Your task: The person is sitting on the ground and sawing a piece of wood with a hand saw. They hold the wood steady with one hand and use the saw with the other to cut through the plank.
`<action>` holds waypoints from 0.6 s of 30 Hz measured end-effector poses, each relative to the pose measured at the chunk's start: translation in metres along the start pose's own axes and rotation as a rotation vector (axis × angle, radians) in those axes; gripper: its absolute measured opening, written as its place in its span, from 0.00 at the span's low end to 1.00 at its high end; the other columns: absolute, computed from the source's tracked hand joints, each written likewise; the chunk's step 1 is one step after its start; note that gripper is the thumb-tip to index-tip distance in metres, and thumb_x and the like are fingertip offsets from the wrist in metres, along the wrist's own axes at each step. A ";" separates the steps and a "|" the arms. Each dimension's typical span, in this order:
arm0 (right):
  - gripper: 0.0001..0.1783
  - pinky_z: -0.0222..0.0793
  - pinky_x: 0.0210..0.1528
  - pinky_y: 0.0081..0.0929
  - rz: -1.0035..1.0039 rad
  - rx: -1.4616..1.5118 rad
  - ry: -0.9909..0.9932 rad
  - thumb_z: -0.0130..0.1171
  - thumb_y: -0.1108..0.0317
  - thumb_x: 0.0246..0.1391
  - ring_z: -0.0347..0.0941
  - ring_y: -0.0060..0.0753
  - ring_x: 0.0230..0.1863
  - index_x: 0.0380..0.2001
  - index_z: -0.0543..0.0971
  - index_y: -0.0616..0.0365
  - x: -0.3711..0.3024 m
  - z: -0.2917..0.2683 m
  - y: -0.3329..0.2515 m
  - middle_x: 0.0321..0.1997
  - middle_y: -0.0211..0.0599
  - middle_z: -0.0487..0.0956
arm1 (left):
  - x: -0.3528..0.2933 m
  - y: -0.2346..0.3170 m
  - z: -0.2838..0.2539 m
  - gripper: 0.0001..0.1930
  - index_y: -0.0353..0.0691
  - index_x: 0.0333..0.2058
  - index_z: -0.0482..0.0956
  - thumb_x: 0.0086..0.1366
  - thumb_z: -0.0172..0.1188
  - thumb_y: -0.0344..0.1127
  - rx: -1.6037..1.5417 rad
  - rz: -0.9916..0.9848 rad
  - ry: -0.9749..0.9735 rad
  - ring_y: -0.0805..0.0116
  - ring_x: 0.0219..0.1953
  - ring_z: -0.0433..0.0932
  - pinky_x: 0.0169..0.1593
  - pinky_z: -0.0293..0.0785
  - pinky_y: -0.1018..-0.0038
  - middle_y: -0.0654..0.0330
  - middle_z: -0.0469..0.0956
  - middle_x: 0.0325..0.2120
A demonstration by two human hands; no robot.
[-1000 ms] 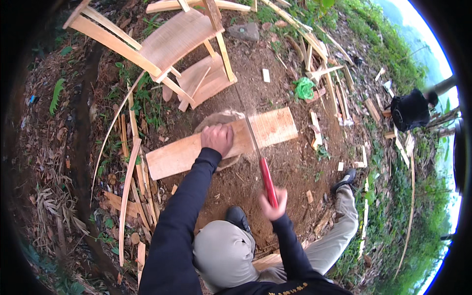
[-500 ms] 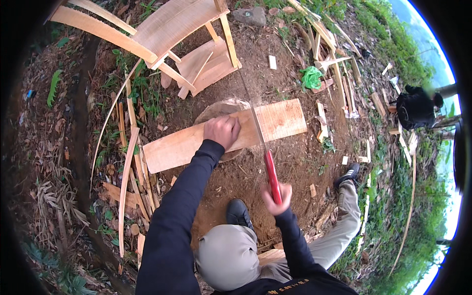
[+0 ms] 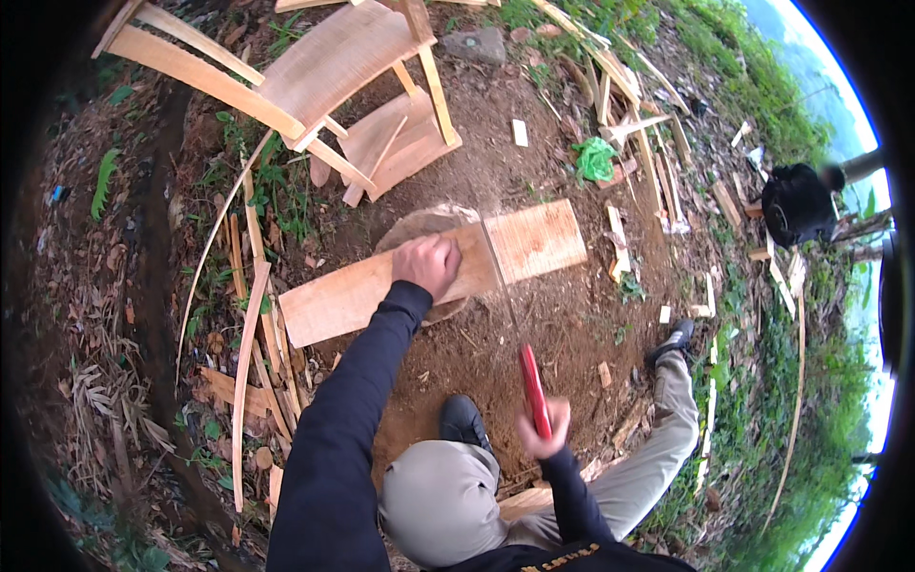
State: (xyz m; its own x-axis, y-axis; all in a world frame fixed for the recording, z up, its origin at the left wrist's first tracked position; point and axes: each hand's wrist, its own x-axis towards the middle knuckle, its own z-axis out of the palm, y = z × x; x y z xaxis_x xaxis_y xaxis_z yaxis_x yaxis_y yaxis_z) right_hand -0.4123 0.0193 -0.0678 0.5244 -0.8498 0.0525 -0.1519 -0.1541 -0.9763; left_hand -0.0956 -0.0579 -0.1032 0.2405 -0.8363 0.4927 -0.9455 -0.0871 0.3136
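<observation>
A pale wooden board lies slantwise across a round tree stump. My left hand is closed in a fist and bears down on the board's middle, left of the cut line. My right hand grips the red handle of a handsaw, below and right of the board. The saw's thin blade runs up from the handle to the board, at the line that crosses it. Right of that line lies the board's shorter end, with rougher grain.
A wooden chair-like frame stands beyond the stump. Long wood strips lie at left, and more scraps at right near a green plastic bag. A grey stone sits far off. My shoes flank bare soil.
My right hand has drawn the saw back toward me, so its handle is farther from the board. My left hand stays on the board.
</observation>
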 end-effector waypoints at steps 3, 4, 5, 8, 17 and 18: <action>0.20 0.53 0.16 0.25 0.044 0.058 0.061 0.62 0.78 0.48 0.57 0.17 0.13 0.12 0.64 0.53 0.083 0.026 0.003 0.11 0.26 0.60 | 0.001 0.004 0.006 0.14 0.40 0.18 0.77 0.62 0.60 0.36 0.002 -0.006 -0.016 0.54 0.24 0.79 0.31 0.77 0.59 0.55 0.77 0.19; 0.19 0.54 0.17 0.25 0.012 0.046 0.058 0.62 0.78 0.48 0.58 0.17 0.13 0.12 0.65 0.54 0.074 0.023 0.009 0.11 0.26 0.61 | 0.000 0.005 0.007 0.13 0.40 0.18 0.77 0.62 0.59 0.36 0.009 -0.003 -0.019 0.54 0.24 0.79 0.31 0.77 0.60 0.55 0.77 0.19; 0.19 0.56 0.17 0.24 -0.019 0.034 0.054 0.62 0.77 0.49 0.59 0.17 0.13 0.12 0.65 0.54 0.056 0.015 0.016 0.11 0.26 0.62 | -0.001 0.006 0.007 0.13 0.40 0.18 0.77 0.62 0.59 0.36 0.015 0.000 -0.022 0.55 0.24 0.79 0.31 0.77 0.60 0.55 0.77 0.19; 0.18 0.56 0.17 0.23 -0.042 -0.012 -0.034 0.62 0.76 0.46 0.59 0.18 0.13 0.12 0.65 0.53 -0.005 -0.009 0.005 0.11 0.25 0.63 | -0.002 -0.005 0.004 0.13 0.41 0.18 0.77 0.62 0.59 0.36 0.016 0.001 -0.014 0.54 0.24 0.79 0.32 0.77 0.60 0.54 0.77 0.19; 0.15 0.58 0.18 0.25 -0.126 0.014 -0.001 0.61 0.78 0.48 0.62 0.21 0.13 0.14 0.68 0.53 -0.015 -0.005 0.017 0.12 0.26 0.64 | 0.001 -0.008 0.001 0.13 0.39 0.20 0.78 0.64 0.59 0.37 -0.036 -0.017 -0.012 0.51 0.24 0.79 0.31 0.76 0.59 0.52 0.79 0.21; 0.15 0.58 0.18 0.25 -0.120 -0.003 -0.005 0.61 0.78 0.48 0.62 0.21 0.13 0.14 0.68 0.53 -0.001 -0.004 0.015 0.12 0.27 0.64 | 0.004 -0.005 0.003 0.13 0.39 0.20 0.78 0.63 0.59 0.37 -0.034 -0.031 -0.008 0.52 0.24 0.79 0.31 0.76 0.59 0.52 0.79 0.21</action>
State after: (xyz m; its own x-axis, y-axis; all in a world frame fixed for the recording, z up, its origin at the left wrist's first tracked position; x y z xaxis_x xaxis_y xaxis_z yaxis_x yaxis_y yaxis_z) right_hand -0.4190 0.0159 -0.0816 0.5429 -0.8228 0.1683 -0.0901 -0.2563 -0.9624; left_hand -0.0908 -0.0629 -0.1052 0.2671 -0.8381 0.4756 -0.9298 -0.0944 0.3557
